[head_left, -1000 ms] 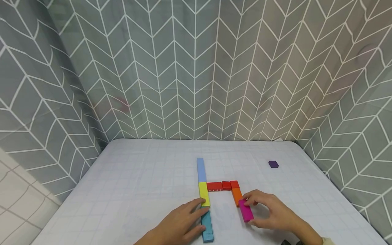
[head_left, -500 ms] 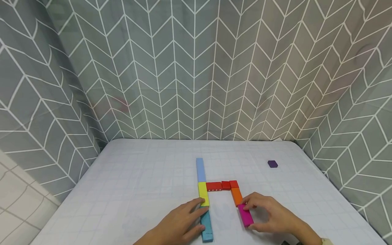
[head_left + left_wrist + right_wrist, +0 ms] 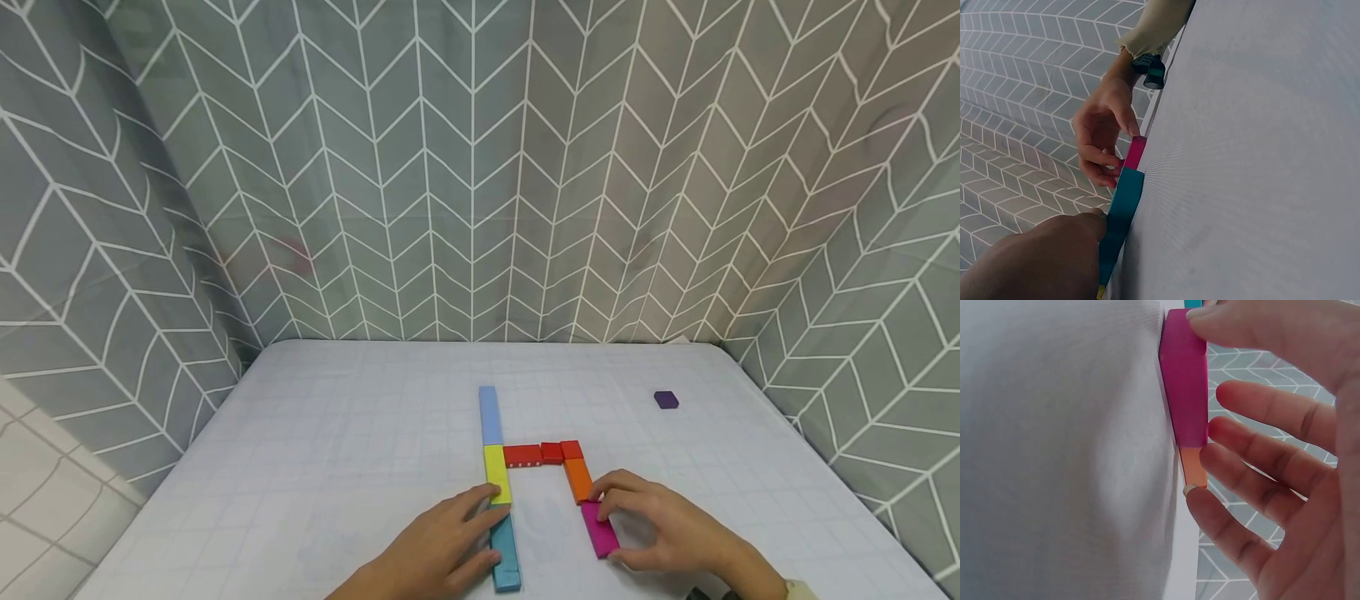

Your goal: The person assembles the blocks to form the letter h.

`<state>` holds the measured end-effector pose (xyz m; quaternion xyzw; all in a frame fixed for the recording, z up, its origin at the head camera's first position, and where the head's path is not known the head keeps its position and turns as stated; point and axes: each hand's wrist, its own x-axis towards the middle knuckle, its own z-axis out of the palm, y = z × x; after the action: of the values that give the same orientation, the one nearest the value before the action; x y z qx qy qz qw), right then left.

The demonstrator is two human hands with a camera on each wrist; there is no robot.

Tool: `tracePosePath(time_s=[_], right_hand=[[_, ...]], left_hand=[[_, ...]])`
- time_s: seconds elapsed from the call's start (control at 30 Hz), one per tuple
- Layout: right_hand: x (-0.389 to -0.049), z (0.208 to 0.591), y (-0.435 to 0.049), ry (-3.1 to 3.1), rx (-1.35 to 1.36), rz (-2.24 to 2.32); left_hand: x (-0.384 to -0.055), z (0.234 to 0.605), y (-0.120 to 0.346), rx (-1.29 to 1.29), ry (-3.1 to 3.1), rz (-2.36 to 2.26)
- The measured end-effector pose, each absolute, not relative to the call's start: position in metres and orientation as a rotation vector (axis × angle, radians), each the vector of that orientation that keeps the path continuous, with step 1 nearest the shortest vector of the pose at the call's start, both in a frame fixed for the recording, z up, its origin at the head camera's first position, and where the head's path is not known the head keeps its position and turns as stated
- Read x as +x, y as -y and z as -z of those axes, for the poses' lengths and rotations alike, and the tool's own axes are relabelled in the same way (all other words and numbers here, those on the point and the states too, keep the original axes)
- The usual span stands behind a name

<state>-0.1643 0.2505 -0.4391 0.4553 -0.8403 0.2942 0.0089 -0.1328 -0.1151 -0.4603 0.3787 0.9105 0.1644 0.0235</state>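
My right hand (image 3: 663, 525) holds a magenta block (image 3: 600, 531) lengthwise, thumb at the near end and fingertips by the far end. That block lies on the table, its far end right at an orange block (image 3: 578, 481). In the right wrist view the thumb presses the end of the magenta block (image 3: 1185, 387), while the other fingers are spread along its side. My left hand (image 3: 438, 542) rests with fairly straight fingers on a yellow block (image 3: 498, 475) and a teal block (image 3: 506, 557), which stand end to end. The palm of the left hand is hidden.
A light blue block (image 3: 490, 415) extends the yellow and teal line away from me. Red blocks (image 3: 522, 456) bridge from the yellow block to the orange one. A small dark purple block (image 3: 666, 400) lies apart, far right on the white table (image 3: 337, 417). A patterned curtain (image 3: 450, 167) hangs behind.
My right hand has brought the magenta block slightly nearer to me and left, from overlapping the orange block's side to in line with its end. The left hand has stayed put.
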Motion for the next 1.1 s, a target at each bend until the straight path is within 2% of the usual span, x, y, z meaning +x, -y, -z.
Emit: tracePosePath(time_s=[1.1], right_hand=[[-0.1704,0.4404,-0.2515,2.569,1.408,-1.043]], left_hand=[[-0.132,0.4578,0.1163,1.158,-2.8,-0.518]])
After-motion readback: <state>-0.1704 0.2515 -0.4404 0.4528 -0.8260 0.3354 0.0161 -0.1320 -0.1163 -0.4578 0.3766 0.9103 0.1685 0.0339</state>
